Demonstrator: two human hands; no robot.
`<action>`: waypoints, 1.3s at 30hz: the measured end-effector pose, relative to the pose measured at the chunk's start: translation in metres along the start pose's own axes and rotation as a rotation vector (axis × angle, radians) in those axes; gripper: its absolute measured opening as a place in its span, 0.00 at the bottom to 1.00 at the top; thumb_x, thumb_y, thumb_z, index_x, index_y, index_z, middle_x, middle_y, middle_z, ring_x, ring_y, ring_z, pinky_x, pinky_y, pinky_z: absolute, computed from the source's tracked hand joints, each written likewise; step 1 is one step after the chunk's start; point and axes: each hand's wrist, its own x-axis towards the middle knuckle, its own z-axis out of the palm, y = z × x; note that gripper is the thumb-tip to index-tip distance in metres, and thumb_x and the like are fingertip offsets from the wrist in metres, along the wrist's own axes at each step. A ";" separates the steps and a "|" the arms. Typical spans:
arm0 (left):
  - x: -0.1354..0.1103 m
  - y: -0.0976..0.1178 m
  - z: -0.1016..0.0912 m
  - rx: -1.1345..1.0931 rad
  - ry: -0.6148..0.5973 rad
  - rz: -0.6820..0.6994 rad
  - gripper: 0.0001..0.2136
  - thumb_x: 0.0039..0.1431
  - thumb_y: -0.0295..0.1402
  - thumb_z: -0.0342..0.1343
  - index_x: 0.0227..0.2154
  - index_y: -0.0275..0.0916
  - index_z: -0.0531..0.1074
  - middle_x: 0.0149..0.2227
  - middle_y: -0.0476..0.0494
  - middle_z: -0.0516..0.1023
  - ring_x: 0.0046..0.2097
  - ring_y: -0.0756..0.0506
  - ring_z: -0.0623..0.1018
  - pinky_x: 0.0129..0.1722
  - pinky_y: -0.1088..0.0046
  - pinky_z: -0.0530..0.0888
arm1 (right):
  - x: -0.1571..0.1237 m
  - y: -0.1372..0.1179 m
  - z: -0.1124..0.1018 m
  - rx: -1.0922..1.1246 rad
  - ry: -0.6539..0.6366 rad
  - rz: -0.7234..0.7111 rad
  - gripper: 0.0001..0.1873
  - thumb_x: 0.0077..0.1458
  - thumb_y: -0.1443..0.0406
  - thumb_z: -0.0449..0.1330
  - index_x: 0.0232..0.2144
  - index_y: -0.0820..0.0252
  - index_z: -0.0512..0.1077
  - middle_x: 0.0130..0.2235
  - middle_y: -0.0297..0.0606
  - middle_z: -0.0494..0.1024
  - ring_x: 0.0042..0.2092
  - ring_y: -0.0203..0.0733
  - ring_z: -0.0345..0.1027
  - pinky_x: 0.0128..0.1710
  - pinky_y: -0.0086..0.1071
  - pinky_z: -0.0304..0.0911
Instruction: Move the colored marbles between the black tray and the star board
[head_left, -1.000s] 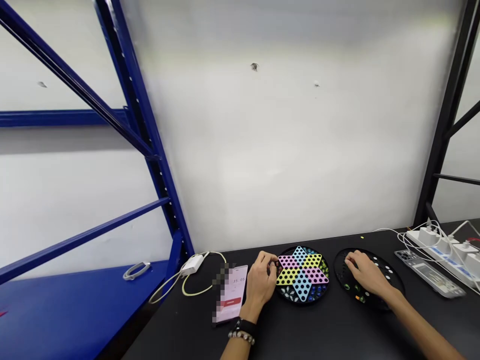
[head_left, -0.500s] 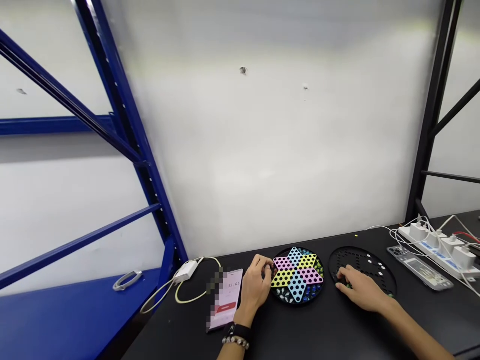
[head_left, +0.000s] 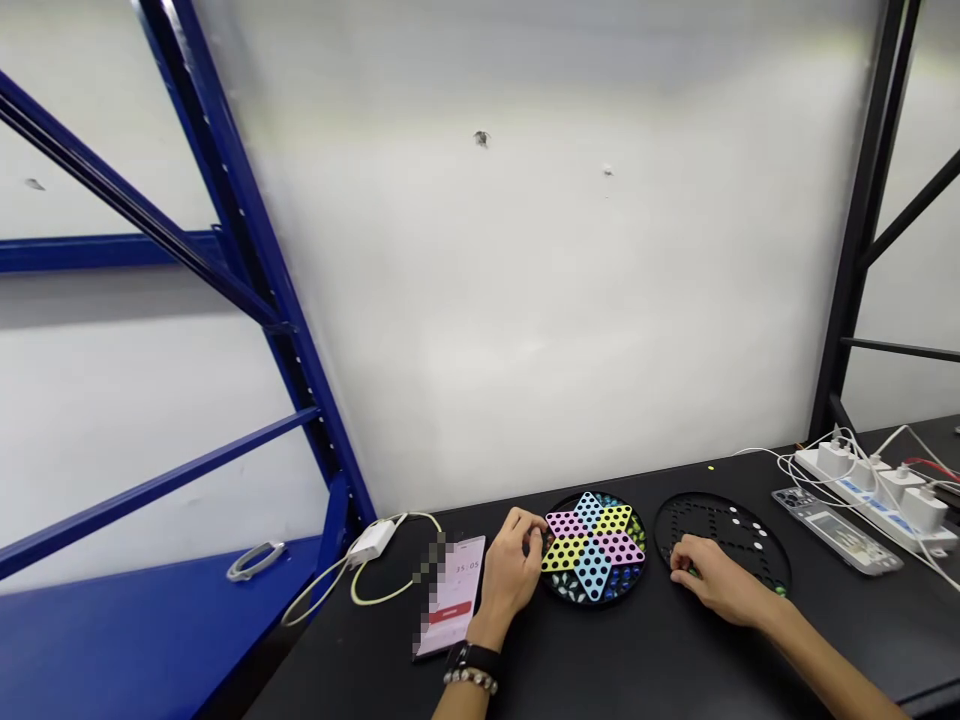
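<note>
A round black Chinese checkers tray (head_left: pixel 634 587) holds a star-shaped board (head_left: pixel 592 545) in pink, yellow and blue. Glass marbles (head_left: pixel 624 578) in several colours lie in the compartments around the star. At the tray's left rim my left hand (head_left: pixel 514 565) has its fingers curled in, and their tips hide whatever they grip. My right hand (head_left: pixel 716 580) rests over the left side of a second round black tray (head_left: pixel 712 497), fingertips pinched together. Green shows beneath those fingers, but what they hold is hidden. Several white pieces (head_left: pixel 759 533) sit toward that tray's right side.
A phone (head_left: pixel 454 595) with a lit screen lies left of my left wrist. Behind it are a white adapter (head_left: pixel 373 541) and its cable. On the right are a phone-shaped case (head_left: pixel 836 530) and a power strip (head_left: pixel 877 500) with tangled cords. Blue shelving (head_left: pixel 300 350) stands at left.
My right hand's fingers have drawn closer together over the second tray. My left hand stays at the rim. The whole view has shifted very slightly.
</note>
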 end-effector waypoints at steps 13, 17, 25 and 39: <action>0.001 0.000 0.000 -0.013 -0.006 -0.012 0.11 0.62 0.29 0.44 0.33 0.43 0.71 0.36 0.48 0.74 0.35 0.46 0.76 0.38 0.69 0.73 | 0.005 0.031 -0.040 1.209 0.533 0.357 0.15 0.46 0.53 0.65 0.30 0.56 0.72 0.30 0.37 0.73 0.26 0.36 0.63 0.19 0.28 0.56; 0.002 -0.001 0.000 -0.002 0.001 -0.006 0.11 0.62 0.29 0.44 0.32 0.43 0.71 0.36 0.48 0.74 0.36 0.46 0.76 0.38 0.69 0.73 | -0.009 0.043 -0.053 0.917 0.453 0.405 0.17 0.51 0.49 0.60 0.28 0.56 0.71 0.24 0.32 0.68 0.21 0.33 0.55 0.17 0.28 0.47; 0.002 -0.002 0.003 0.002 -0.002 0.005 0.11 0.62 0.30 0.44 0.33 0.44 0.72 0.37 0.49 0.74 0.35 0.47 0.76 0.37 0.70 0.73 | -0.051 0.064 -0.026 -0.227 0.351 0.176 0.20 0.63 0.53 0.45 0.26 0.53 0.69 0.31 0.38 0.76 0.32 0.45 0.70 0.32 0.36 0.61; 0.002 -0.004 0.004 -0.029 -0.018 -0.003 0.12 0.64 0.32 0.43 0.32 0.44 0.72 0.36 0.48 0.75 0.37 0.46 0.77 0.39 0.70 0.74 | -0.050 0.048 -0.010 -0.399 0.155 -0.068 0.19 0.66 0.56 0.44 0.30 0.52 0.71 0.33 0.38 0.77 0.36 0.45 0.71 0.37 0.35 0.59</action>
